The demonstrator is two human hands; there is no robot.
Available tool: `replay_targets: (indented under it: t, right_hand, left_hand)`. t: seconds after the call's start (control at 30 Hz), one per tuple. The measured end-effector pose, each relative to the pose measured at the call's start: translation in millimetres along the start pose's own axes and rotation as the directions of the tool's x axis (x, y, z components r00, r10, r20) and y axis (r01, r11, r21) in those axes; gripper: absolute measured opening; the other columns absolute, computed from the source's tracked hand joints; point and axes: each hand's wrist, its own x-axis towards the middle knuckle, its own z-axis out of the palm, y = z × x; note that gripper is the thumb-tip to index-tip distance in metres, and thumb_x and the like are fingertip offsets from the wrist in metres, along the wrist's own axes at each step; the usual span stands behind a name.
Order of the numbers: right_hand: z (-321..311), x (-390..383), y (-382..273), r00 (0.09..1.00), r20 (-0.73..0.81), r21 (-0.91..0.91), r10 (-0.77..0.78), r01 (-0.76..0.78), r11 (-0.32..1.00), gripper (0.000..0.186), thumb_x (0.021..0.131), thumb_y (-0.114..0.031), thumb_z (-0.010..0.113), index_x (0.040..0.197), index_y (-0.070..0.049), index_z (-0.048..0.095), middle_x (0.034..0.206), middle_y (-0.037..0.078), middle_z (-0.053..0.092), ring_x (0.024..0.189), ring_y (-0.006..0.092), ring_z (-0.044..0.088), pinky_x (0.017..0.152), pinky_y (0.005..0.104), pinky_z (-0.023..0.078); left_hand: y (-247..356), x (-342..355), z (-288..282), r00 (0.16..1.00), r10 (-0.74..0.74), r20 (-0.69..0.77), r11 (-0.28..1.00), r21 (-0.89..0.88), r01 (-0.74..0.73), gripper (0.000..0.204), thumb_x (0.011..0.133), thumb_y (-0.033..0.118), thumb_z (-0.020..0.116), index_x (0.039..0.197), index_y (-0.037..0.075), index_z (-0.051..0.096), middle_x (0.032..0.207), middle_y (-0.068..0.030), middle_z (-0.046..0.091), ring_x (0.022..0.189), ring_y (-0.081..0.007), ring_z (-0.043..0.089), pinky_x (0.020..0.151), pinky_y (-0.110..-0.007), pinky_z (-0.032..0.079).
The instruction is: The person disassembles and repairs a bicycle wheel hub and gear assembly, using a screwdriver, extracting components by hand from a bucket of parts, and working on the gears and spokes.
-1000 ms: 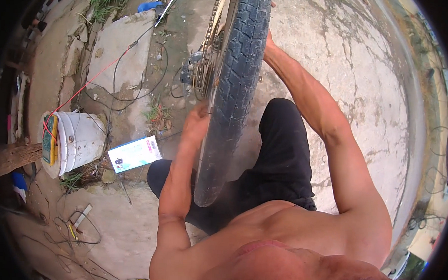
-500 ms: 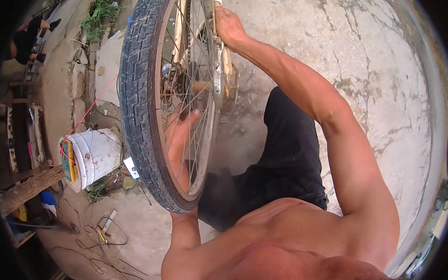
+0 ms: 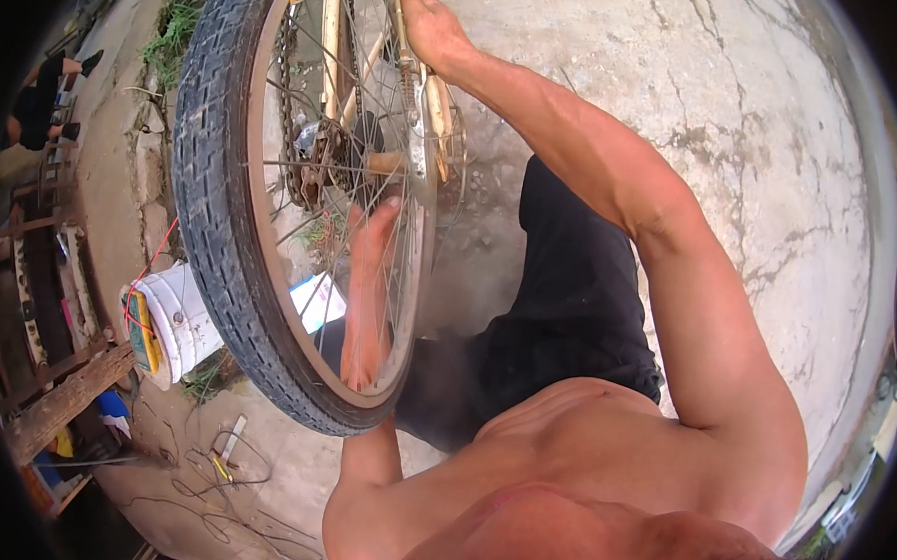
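My right hand (image 3: pixel 429 29) grips a cream metal bicycle frame tube at the top of a spoked wheel, whose black treaded tire (image 3: pixel 213 170) stands large before me. My left hand (image 3: pixel 369 226) is seen through the spokes, just below the hub, thumb and finger apart, partly hidden by spokes. The rear sprockets (image 3: pixel 324 159) and chain sit at the hub, beside a short tan cylinder (image 3: pixel 386 162). My dark-trousered knee shows behind the wheel.
A white bucket (image 3: pixel 181 323) with a yellow meter (image 3: pixel 141 337) stands at left, near a wooden beam (image 3: pixel 63 403) and loose wires. A white box (image 3: pixel 318 299) lies behind the wheel. Another person's legs (image 3: pixel 41 107) show upper left. Cracked concrete (image 3: pixel 736 112) spreads to the right.
The wheel has swung leftward, turning from edge-on to showing its spoked side. My right hand has moved up and left with the frame; my left hand now shows through the spokes.
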Motion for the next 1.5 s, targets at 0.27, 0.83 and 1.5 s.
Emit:
replay_targets:
  t: [0.27, 0.83, 1.5]
  right_hand:
    - [-3, 4, 5, 0.999, 0.034, -0.075, 0.040, -0.037, 0.996, 0.079, 0.106, -0.060, 0.029, 0.140, 0.008, 0.050, 0.133, 0.035, 0.059, 0.130, 0.0467, 0.054, 0.112, 0.0470, 0.040]
    - [-15, 41, 56, 0.993, 0.115, -0.012, -0.010, 0.012, 1.000, 0.086, 0.104, -0.066, 0.031, 0.147, 0.007, 0.046, 0.146, 0.032, 0.051, 0.142, 0.0416, 0.045, 0.118, 0.0457, 0.035]
    - [-18, 41, 47, 0.851, 0.407, -0.037, -0.332, 0.379, 0.925, 0.043, 0.109, -0.032, 0.043, 0.114, 0.003, 0.068, 0.086, 0.009, 0.069, 0.079, 0.0163, 0.063, 0.073, 0.0309, 0.049]
  left_hand:
    - [-7, -3, -18, 0.998, -0.048, -0.035, 0.998, -0.052, 0.046, 0.047, 0.090, 0.005, 0.067, 0.133, -0.002, 0.051, 0.107, -0.0150, 0.070, 0.097, -0.0235, 0.069, 0.086, -0.033, 0.056]
    - [2, -145, -64, 0.994, 0.023, -0.111, 0.991, 0.134, -0.008, 0.080, 0.100, 0.050, 0.058, 0.155, -0.003, 0.035, 0.156, -0.0261, 0.042, 0.146, -0.0399, 0.039, 0.124, -0.053, 0.026]
    - [18, -463, 13, -0.085, 0.505, -0.859, 0.829, 0.510, -0.230, 0.064, 0.106, 0.047, 0.051, 0.142, -0.007, 0.050, 0.133, -0.0219, 0.062, 0.121, -0.0326, 0.061, 0.108, -0.045, 0.045]
